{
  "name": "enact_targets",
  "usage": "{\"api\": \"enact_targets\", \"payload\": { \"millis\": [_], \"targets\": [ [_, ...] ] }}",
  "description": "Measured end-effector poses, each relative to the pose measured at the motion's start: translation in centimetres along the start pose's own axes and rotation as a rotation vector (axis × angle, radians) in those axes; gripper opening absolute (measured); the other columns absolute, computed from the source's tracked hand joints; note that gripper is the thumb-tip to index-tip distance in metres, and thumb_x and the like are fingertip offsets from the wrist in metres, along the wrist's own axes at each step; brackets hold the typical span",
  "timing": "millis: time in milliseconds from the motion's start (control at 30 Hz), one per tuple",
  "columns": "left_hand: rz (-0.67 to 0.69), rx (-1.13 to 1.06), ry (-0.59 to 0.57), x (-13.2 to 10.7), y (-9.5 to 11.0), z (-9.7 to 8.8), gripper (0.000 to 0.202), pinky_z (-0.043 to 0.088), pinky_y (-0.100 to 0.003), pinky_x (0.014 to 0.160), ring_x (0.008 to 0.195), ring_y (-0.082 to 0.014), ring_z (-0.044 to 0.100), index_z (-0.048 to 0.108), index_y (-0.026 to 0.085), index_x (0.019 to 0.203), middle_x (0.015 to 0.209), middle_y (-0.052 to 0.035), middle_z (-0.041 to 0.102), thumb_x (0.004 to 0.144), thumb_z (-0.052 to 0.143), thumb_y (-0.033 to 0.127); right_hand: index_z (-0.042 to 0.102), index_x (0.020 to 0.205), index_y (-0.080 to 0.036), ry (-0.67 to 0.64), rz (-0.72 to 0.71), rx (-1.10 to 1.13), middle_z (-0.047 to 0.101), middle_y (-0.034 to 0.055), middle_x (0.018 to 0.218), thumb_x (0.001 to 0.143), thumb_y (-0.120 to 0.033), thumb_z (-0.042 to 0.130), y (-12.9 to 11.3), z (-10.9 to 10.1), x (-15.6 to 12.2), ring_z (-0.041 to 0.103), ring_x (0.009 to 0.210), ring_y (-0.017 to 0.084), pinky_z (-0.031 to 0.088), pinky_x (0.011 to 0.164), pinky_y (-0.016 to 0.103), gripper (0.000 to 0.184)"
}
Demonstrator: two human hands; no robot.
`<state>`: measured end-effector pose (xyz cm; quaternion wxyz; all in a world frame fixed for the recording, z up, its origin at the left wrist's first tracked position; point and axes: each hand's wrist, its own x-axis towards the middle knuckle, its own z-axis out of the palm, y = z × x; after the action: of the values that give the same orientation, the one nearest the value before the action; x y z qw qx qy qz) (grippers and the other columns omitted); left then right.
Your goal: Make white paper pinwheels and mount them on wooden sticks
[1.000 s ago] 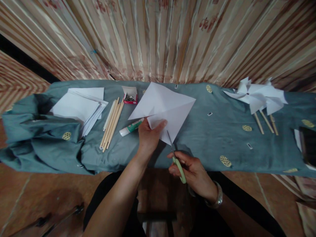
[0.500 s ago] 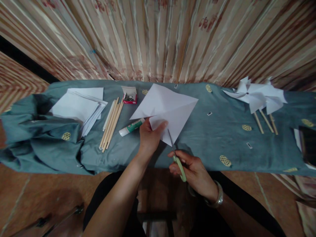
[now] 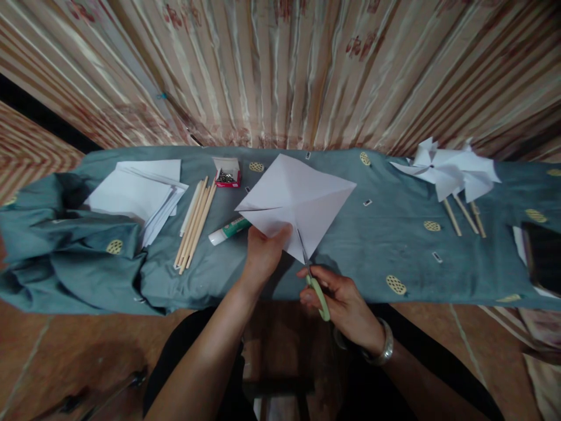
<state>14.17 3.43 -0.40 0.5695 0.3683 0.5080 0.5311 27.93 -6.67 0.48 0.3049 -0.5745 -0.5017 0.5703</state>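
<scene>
A white square sheet of paper (image 3: 302, 193) is held corner-down over the cloth, creased along its diagonals, with a slit running in from its left corner. My left hand (image 3: 265, 251) pinches its lower left edge, thumb on top and the other fingers mostly hidden beneath. Green-handled scissors (image 3: 319, 295) are gripped in my right hand (image 3: 346, 301), their blades at the paper's bottom corner and pointing up along the crease. Partly under the paper, beside my left hand, lies a green and white glue stick (image 3: 228, 230).
Several wooden sticks (image 3: 197, 225) lie left of a small red box (image 3: 228, 175) of metal pins. Farther left is a pile of white paper (image 3: 131, 193). Finished paper pinwheels (image 3: 456, 169) rest at the right; a dark phone-like object (image 3: 546, 254) sits at the right edge.
The left part of the paper, lifted apart at the slit before, now lies flatter with the slit nearly closed. My left hand has shifted slightly down. The scissors stay at the bottom corner.
</scene>
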Motion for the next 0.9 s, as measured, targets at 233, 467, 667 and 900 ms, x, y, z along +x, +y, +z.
{"api": "enact_targets", "payload": {
  "millis": [233,467,667,900],
  "targets": [
    [-0.006,-0.019,0.007,0.05,-0.50,-0.04,0.016,0.050,-0.029,0.067,0.070,-0.0187,0.064,0.071,0.018,0.076,0.078,-0.0042,0.073,0.061,0.075,0.023,0.062,0.102,-0.020,0.011,-0.008,0.001,0.059,-0.0002,0.068,0.082,-0.053,0.063,-0.20,0.06,0.15,0.051,0.059,0.014,0.042,0.052,0.026,0.038],
    [-0.002,-0.031,0.001,-0.01,-0.37,0.06,0.020,0.051,-0.027,0.068,0.073,-0.0172,0.064,0.072,0.016,0.080,0.081,-0.0036,0.073,0.062,0.073,0.024,0.060,0.103,-0.020,0.006,0.035,0.047,0.064,0.0004,0.069,0.082,-0.051,0.061,-0.19,0.18,0.14,0.060,0.063,0.016,0.047,0.059,0.028,0.037],
    [-0.034,-0.021,-0.011,-0.32,-0.01,0.36,0.019,0.051,-0.027,0.067,0.072,-0.0167,0.064,0.071,0.015,0.078,0.079,-0.0045,0.073,0.060,0.073,0.022,0.063,0.105,-0.020,0.039,0.011,0.007,0.064,0.0009,0.072,0.081,-0.049,0.063,-0.04,-0.04,0.25,0.058,0.064,0.015,0.047,0.057,0.028,0.038],
    [-0.026,-0.023,-0.011,-0.33,-0.31,0.35,0.022,0.051,-0.028,0.069,0.074,-0.0173,0.065,0.071,0.014,0.081,0.083,-0.0054,0.074,0.060,0.073,0.023,0.062,0.106,-0.020,0.042,0.018,0.055,0.066,0.0010,0.072,0.082,-0.046,0.063,0.25,0.06,0.30,0.063,0.065,0.017,0.051,0.063,0.030,0.035]
  ]
}}
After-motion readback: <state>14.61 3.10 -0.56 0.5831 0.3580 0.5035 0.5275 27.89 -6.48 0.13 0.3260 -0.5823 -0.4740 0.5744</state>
